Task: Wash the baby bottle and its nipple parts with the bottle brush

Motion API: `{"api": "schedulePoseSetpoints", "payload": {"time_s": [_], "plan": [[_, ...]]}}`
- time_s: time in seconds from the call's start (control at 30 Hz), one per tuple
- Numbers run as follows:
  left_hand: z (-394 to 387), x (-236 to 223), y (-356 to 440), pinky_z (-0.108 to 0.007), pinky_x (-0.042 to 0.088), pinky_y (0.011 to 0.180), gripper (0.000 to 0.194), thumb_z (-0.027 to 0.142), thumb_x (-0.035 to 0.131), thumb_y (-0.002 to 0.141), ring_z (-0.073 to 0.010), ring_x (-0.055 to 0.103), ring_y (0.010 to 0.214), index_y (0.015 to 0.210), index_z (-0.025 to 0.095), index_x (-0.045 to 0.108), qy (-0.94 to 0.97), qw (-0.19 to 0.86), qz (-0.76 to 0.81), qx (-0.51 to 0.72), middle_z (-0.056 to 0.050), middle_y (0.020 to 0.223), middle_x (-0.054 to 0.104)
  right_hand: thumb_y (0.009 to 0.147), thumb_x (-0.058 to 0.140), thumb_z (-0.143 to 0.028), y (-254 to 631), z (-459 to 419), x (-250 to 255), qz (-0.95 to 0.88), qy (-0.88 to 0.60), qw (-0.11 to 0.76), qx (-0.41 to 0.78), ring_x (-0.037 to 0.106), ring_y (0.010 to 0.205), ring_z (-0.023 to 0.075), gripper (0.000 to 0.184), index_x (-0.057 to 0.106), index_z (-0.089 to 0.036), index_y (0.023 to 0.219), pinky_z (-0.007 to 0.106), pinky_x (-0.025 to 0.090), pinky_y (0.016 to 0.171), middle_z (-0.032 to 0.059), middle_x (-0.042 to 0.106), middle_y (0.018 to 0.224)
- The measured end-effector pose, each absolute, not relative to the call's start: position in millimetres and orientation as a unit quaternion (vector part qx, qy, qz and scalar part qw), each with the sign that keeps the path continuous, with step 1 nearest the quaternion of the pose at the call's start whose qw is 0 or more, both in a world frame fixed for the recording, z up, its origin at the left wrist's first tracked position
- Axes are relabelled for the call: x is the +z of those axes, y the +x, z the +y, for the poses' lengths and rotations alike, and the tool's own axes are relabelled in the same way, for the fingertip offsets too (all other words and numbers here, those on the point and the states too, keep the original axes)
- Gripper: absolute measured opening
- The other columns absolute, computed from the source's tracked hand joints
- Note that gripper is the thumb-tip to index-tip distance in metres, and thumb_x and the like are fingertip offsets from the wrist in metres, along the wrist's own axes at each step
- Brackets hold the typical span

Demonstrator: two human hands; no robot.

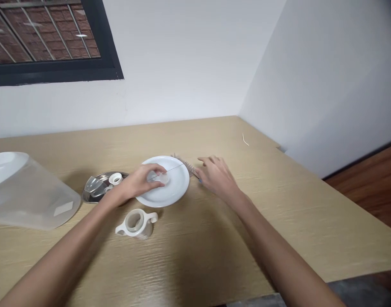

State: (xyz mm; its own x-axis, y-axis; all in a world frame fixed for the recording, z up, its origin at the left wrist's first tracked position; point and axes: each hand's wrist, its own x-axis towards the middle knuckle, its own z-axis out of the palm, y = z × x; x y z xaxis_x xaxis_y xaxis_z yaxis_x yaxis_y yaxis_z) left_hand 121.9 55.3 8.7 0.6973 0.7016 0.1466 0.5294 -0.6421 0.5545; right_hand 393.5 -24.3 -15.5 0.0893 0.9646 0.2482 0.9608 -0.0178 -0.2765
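Note:
My left hand (142,181) pinches a small translucent plastic piece (163,178) between thumb and fingers, above the white plate (174,194). A thin wire (174,168) runs from that piece up toward the right; its far end is hard to make out. My right hand (216,175), just right of the plate, has its thumb on the lower end of a bristle brush (189,167). The index finger is stretched out, and the other fingers are partly hidden. In front of the plate stands a white two-handled cup (139,228).
A metal tray (86,197) with clear and white plastic parts lies left of my left hand. Further left, a large frosted container (29,200) rests on its side. A thin bent strip (245,140) lies on the wooden table (310,213), toward the back right.

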Motion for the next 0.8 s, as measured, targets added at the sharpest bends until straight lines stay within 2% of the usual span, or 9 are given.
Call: {"api": "schedulePoseSetpoints", "payload": {"time_s": [0.07,0.17,0.3,0.47,0.7,0.8], "plan": [[55.2,6.8,108.8,-0.041,0.053,0.099,0.033,0.045,0.073,0.086,-0.0270,0.069,0.109,0.112,0.024,0.071,0.866,0.249,0.370,0.224,-0.006,0.118,0.076,0.105,0.044,-0.031,392.9,-11.8,-6.7,-0.714,-0.674,0.187,0.005,0.052,0.120,0.0286,0.037,0.065,-0.018,0.132,0.039,0.037,0.107,0.0144,0.064,0.126],[52.4,-0.5,93.3,-0.043,0.054,0.097,0.042,0.052,0.076,0.083,-0.0279,0.069,0.108,0.115,0.025,0.072,0.829,0.267,0.405,0.279,-0.008,0.122,0.076,0.104,0.046,-0.030,388.0,5.0,0.2,-0.759,-0.628,0.170,0.027,0.055,0.115,0.0246,0.031,0.075,-0.021,0.113,0.035,0.038,0.104,0.0102,0.068,0.115],[46.9,-10.2,82.4,-0.044,0.054,0.096,0.049,0.055,0.082,0.077,-0.0275,0.070,0.103,0.115,0.026,0.073,0.780,0.308,0.430,0.333,-0.008,0.121,0.076,0.102,0.053,-0.032,379.3,19.7,0.5,-0.763,-0.624,0.163,0.042,0.059,0.106,0.0238,0.026,0.075,-0.020,0.105,0.034,0.040,0.098,0.0094,0.071,0.107],[41.7,-16.2,74.7,-0.045,0.053,0.097,0.046,0.053,0.083,0.077,-0.0281,0.069,0.105,0.113,0.027,0.074,0.764,0.321,0.434,0.353,-0.007,0.120,0.077,0.098,0.056,-0.028,373.1,31.2,3.6,-0.751,-0.639,0.158,0.049,0.060,0.101,0.0235,0.021,0.075,-0.019,0.099,0.033,0.041,0.089,0.0106,0.071,0.103],[30.4,-18.6,76.0,-0.043,0.054,0.092,0.040,0.045,0.083,0.078,-0.0259,0.069,0.101,0.111,0.025,0.073,0.754,0.327,0.435,0.369,-0.006,0.118,0.077,0.092,0.056,-0.028,370.6,33.5,15.3,-0.744,-0.643,0.151,0.101,0.061,0.086,0.0200,0.020,0.071,-0.019,0.084,0.029,0.043,0.074,0.0063,0.071,0.089],[26.7,-22.7,76.3,-0.042,0.055,0.090,0.038,0.045,0.083,0.077,-0.0263,0.069,0.102,0.109,0.026,0.073,0.747,0.324,0.438,0.381,-0.005,0.119,0.077,0.091,0.056,-0.029,373.1,30.3,22.3,-0.740,-0.641,0.168,0.117,0.059,0.080,0.0185,0.016,0.067,-0.019,0.084,0.029,0.043,0.069,0.0052,0.071,0.088]]}}
